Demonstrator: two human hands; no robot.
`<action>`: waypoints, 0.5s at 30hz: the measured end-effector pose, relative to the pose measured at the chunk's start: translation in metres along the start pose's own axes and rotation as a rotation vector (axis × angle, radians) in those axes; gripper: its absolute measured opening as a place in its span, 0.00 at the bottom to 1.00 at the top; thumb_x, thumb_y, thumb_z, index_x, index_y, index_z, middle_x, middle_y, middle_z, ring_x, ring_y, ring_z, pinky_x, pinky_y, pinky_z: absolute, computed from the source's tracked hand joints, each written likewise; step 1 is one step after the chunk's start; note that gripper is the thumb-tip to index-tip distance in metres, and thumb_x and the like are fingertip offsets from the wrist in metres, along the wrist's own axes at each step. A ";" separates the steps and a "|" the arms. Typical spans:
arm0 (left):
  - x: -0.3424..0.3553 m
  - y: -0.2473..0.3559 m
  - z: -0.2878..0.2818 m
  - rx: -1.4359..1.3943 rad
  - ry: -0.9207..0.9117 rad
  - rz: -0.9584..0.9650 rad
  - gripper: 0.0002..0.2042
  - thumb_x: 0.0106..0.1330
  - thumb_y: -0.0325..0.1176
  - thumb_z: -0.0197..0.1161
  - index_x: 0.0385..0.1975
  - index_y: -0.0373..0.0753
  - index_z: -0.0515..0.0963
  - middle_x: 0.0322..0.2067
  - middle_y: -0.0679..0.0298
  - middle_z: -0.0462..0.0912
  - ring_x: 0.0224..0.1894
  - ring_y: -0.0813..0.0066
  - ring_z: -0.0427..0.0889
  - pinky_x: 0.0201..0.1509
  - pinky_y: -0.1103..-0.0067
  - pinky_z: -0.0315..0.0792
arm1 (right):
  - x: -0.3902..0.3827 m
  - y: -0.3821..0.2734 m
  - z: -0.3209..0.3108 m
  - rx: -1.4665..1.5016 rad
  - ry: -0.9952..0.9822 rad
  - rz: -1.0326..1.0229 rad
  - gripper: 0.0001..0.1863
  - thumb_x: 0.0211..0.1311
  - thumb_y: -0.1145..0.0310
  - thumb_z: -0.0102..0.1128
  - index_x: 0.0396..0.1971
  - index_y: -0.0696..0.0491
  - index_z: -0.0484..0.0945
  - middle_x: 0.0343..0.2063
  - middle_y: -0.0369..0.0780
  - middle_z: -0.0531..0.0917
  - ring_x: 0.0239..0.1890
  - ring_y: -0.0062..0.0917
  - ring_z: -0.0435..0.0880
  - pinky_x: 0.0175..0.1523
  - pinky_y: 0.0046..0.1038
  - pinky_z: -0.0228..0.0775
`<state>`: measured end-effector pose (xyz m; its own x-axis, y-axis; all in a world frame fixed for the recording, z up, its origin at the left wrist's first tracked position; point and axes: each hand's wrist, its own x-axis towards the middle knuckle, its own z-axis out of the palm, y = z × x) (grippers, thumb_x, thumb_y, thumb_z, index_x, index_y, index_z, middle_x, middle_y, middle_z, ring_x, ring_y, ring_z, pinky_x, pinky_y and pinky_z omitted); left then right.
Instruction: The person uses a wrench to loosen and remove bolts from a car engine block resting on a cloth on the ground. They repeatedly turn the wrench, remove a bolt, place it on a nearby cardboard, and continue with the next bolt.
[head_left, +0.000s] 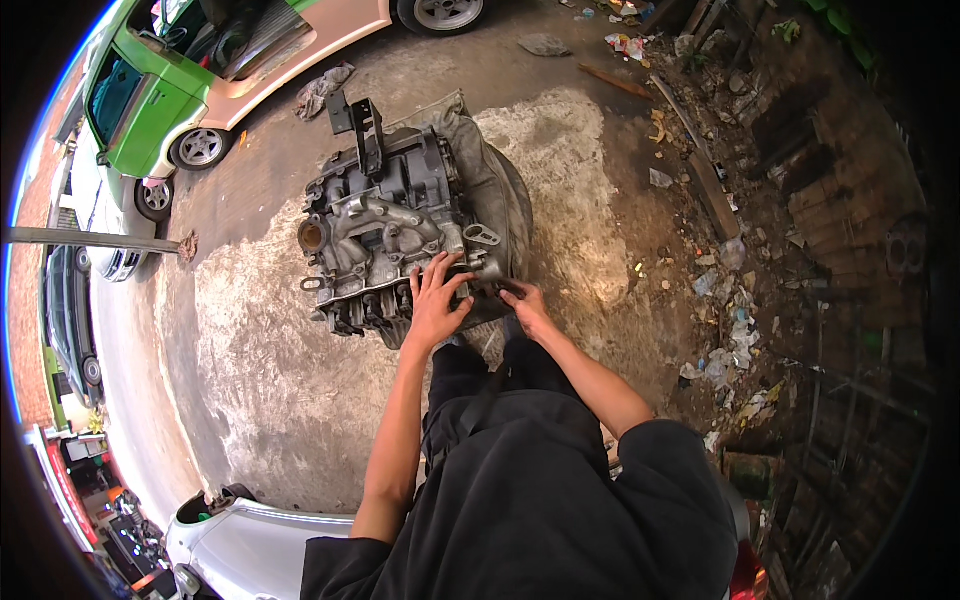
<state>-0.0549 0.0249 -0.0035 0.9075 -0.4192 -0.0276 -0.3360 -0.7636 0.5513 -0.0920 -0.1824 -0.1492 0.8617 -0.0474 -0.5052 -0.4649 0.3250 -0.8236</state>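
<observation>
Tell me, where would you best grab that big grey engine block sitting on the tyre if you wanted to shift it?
Probably by the black bracket sticking up at the far end of the engine block, plus the near edge where the left hand and right hand rest. The bracket juts clear like a handle; the sides are crowded with ports and ribs. It looks heavy, so grip from both ends.

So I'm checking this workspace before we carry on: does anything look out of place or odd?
The engine block sits on an old tyre on the bare concrete outdoors, not on a stand. A rag lies on the ground behind it, and litter is strewn along the right. Both hands rest on the engine's near edge.
</observation>
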 end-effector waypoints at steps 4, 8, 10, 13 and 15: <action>0.001 0.000 0.000 0.002 0.005 0.004 0.21 0.62 0.41 0.72 0.58 0.56 0.83 0.76 0.67 0.65 0.82 0.58 0.53 0.82 0.46 0.36 | 0.005 0.002 -0.002 -0.059 0.029 -0.007 0.20 0.71 0.78 0.66 0.61 0.65 0.80 0.57 0.48 0.86 0.58 0.31 0.85 0.61 0.30 0.77; 0.001 0.000 0.001 -0.009 0.023 0.010 0.21 0.62 0.39 0.71 0.56 0.53 0.84 0.75 0.68 0.66 0.81 0.60 0.53 0.83 0.49 0.36 | 0.008 0.002 0.001 -0.073 0.047 -0.045 0.20 0.70 0.78 0.66 0.60 0.65 0.80 0.57 0.48 0.86 0.60 0.32 0.85 0.62 0.30 0.77; 0.000 0.000 0.001 -0.012 0.027 0.013 0.21 0.62 0.39 0.71 0.56 0.53 0.84 0.75 0.68 0.66 0.81 0.60 0.53 0.83 0.49 0.36 | 0.010 0.000 0.004 -0.097 0.078 -0.046 0.20 0.70 0.78 0.67 0.60 0.65 0.80 0.56 0.49 0.86 0.60 0.32 0.85 0.63 0.30 0.77; 0.000 -0.001 0.001 -0.003 0.019 0.013 0.22 0.62 0.41 0.71 0.58 0.55 0.83 0.75 0.67 0.65 0.82 0.58 0.53 0.83 0.48 0.36 | 0.011 -0.003 0.006 -0.193 0.075 -0.089 0.20 0.70 0.80 0.66 0.60 0.64 0.80 0.56 0.49 0.86 0.61 0.32 0.84 0.63 0.31 0.77; 0.000 -0.001 0.001 0.000 0.007 0.002 0.22 0.62 0.41 0.71 0.58 0.54 0.83 0.75 0.67 0.65 0.82 0.58 0.53 0.83 0.49 0.36 | 0.011 -0.005 0.007 -0.233 0.066 -0.131 0.19 0.70 0.81 0.64 0.60 0.64 0.80 0.56 0.48 0.86 0.60 0.31 0.85 0.63 0.31 0.77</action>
<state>-0.0546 0.0251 -0.0049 0.9084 -0.4176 -0.0210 -0.3378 -0.7625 0.5518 -0.0791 -0.1777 -0.1485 0.9061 -0.1388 -0.3997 -0.3910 0.0860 -0.9163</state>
